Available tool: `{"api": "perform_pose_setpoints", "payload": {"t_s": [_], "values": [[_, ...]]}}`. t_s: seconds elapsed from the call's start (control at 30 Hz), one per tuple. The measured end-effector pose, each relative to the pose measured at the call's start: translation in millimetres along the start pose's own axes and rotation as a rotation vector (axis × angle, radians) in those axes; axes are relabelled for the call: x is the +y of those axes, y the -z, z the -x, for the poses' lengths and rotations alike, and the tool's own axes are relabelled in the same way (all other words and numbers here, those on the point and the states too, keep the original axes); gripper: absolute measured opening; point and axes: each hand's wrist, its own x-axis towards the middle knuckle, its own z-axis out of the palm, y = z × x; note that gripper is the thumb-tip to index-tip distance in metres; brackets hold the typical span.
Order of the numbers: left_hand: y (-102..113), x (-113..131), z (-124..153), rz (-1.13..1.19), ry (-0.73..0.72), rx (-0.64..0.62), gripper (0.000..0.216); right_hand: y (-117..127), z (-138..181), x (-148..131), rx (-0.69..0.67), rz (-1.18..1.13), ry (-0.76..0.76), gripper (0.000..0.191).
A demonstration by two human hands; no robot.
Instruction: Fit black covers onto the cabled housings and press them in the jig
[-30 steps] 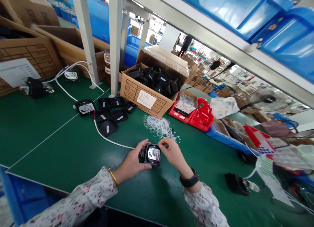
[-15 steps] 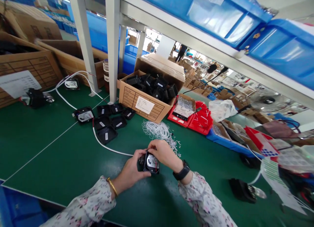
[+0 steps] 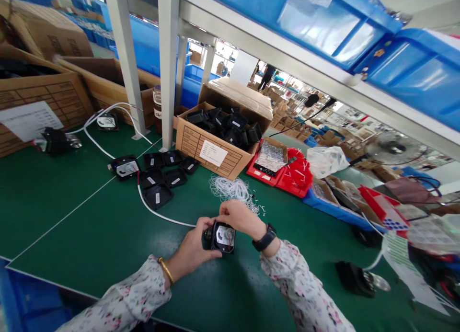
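My left hand (image 3: 194, 248) grips a small black housing (image 3: 225, 237) from its left side, thumb along the lower edge. A silvery metal plate and a bit of red wire show inside it. Fingers of my right hand (image 3: 241, 218) are pinched together at the housing's upper rim; whatever sits between them is too small or hidden to make out. A white cable (image 3: 163, 219) runs from behind my left hand to a similar housing (image 3: 126, 167) at the left. Just beyond my hands lie a tangle of thin white cord (image 3: 230, 187) and scattered small screws (image 3: 256, 207).
Several black covers (image 3: 157, 196) lie left of the cord. Behind them stands a carton of black parts (image 3: 215, 152). Red trays (image 3: 296, 178) and a blue bin (image 3: 323, 205) line the right back. A black lamp unit (image 3: 354, 278) lies right; a shelf post (image 3: 168, 73) rises behind.
My right hand has shifted very slightly up and left along the housing's rim. My left hand keeps its grip, and the view has moved a little.
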Motion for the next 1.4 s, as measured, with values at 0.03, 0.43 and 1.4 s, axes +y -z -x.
{"api": "perform_pose_setpoints", "payload": {"t_s": [0.03, 0.43, 1.4], "values": [[0, 1, 0, 0.005, 0.008, 0.000, 0.071, 1, 1, -1, 0.003, 0.043, 0.013, 0.014], [6, 8, -2, -0.092, -0.122, -0.071, 0.070, 0, 15, 14, -0.004, 0.058, 0.116, 0.018], [5, 28, -19, -0.183, 0.049, -0.173, 0.055, -99, 87, 13, 0.314, -1.767, -0.214, 0.062]]}}
